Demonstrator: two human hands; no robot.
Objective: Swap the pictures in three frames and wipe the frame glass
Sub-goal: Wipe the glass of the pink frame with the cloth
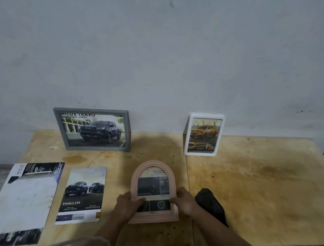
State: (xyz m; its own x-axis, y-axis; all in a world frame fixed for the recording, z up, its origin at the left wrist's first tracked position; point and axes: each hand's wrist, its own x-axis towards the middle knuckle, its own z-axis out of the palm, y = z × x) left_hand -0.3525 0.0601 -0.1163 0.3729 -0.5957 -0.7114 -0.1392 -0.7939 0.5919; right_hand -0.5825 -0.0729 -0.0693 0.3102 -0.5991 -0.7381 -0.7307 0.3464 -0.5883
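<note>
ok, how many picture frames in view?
3. Grey frame standing against the wall at back left, white frame standing at back right, pink arched frame lying near the table's front edge, held by left hand and right hand. None looks hidden.

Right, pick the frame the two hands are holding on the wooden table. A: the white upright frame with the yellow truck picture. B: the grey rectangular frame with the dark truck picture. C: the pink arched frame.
C: the left hand and right hand grip the sides of the pink arched frame, which lies near the front of the wooden table, while the other two frames stand untouched by the wall.
</note>
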